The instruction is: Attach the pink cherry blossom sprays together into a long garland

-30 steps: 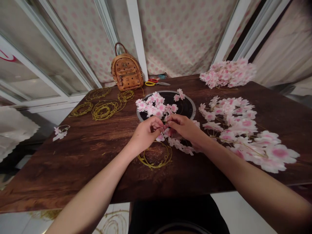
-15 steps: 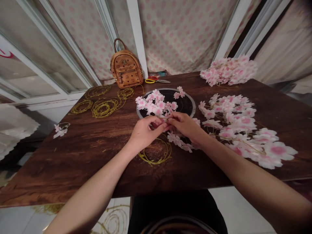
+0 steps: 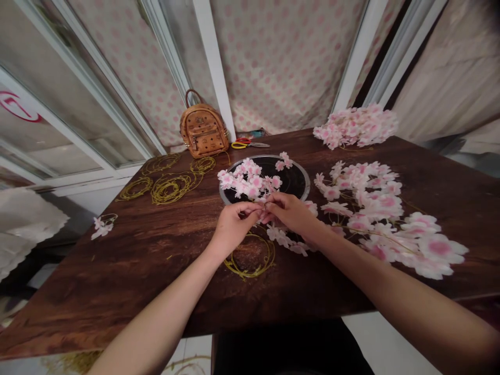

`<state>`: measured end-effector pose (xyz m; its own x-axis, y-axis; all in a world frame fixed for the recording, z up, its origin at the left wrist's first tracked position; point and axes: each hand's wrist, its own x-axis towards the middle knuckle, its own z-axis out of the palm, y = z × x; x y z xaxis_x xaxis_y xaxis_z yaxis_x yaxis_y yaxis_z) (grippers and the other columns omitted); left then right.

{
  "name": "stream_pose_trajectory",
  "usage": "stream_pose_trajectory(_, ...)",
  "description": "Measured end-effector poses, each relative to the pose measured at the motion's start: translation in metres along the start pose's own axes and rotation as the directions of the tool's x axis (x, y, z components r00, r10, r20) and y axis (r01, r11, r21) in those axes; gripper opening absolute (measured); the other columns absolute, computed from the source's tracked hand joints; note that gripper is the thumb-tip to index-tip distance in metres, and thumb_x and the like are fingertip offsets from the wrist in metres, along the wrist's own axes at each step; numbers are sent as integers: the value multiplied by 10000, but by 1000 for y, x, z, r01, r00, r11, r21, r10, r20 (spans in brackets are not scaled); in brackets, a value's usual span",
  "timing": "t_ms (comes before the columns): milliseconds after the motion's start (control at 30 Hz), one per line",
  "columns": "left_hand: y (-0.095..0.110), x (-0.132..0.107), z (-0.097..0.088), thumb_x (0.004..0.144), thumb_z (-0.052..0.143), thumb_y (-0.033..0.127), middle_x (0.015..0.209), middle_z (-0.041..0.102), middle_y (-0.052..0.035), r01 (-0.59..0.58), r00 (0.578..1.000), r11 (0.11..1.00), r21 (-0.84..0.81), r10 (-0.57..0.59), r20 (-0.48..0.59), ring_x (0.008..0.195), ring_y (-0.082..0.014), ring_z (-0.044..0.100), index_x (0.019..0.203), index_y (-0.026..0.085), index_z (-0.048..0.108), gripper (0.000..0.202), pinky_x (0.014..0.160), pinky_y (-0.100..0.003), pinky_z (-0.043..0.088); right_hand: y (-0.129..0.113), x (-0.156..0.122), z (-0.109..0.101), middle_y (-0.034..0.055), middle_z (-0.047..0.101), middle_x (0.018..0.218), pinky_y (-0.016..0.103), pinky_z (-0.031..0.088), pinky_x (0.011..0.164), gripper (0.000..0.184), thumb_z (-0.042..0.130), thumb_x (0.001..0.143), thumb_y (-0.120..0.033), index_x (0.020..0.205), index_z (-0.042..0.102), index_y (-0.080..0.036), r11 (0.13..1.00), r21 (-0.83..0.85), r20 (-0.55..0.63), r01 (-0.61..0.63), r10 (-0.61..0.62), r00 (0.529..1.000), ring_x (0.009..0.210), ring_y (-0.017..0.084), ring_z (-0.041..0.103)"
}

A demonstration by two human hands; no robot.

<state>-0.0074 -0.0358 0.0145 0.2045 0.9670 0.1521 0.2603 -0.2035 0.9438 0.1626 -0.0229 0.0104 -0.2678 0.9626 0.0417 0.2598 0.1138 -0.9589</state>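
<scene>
My left hand and my right hand meet fingertip to fingertip at the near edge of a round black plate with a silver rim. Both are closed in a pinch on a thin vine stem, mostly hidden by the fingers. Pink and white artificial blossoms lie on the plate just beyond my fingers, and more blossoms show under my right hand. A loop of yellow-green vine lies on the table below my hands.
Blossom garlands spread across the right side, with a bunch behind. Coiled vines lie at left, near a small blossom sprig. A brown backpack and red-and-yellow-handled scissors are at the back of the wooden table.
The view has tilted slightly upward, so everything sits a little lower in the picture. Both hands stay pinched together at the same place by the plate, with small finger shifts.
</scene>
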Motion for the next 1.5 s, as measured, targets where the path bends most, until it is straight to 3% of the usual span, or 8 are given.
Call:
stream_pose_trajectory(200,5,0,0,799,643,193,752,705,-26,120,992,971,-206,-123,-3,645,-107,593,783,141,689,72,622,-219,450,-3,-1,1,12,643,678,256,423,518,96,473,837,-213,759,526,-199,993,-111,-23,38,-41,999,606,157,670)
stream_pose_trajectory(433,12,-1,2,851,555,163,689,690,-17,282,959,904,-320,-258,117,534,-82,541,772,146,599,92,540,-202,382,-3,-1,-1,12,623,647,289,425,593,134,480,843,-224,739,561,-195,964,-247,-66,101,-121,990,591,141,593)
stream_pose_trajectory(600,5,1,2,853,578,179,667,660,-11,288,958,912,-293,-274,89,572,-85,564,797,128,629,91,561,-198,393,-5,-3,-1,-4,623,681,260,428,558,127,461,858,-218,769,551,-197,981,-170,-36,93,-100,994,568,128,620)
stream_pose_trajectory(1000,3,1,2,849,609,173,699,683,-29,283,959,911,-300,-263,108,604,-84,573,773,125,682,116,577,-197,397,1,-3,-3,8,668,714,274,404,588,149,465,856,-233,850,610,-201,925,-353,-64,145,-178,982,590,139,593)
stream_pose_trajectory(1500,4,1,2,838,613,170,691,687,-27,304,953,899,-314,-284,108,599,-87,581,760,132,690,116,581,-207,406,4,-3,-2,18,652,744,280,367,594,189,455,869,-255,911,632,-203,880,-450,-87,151,-211,974,627,148,566)
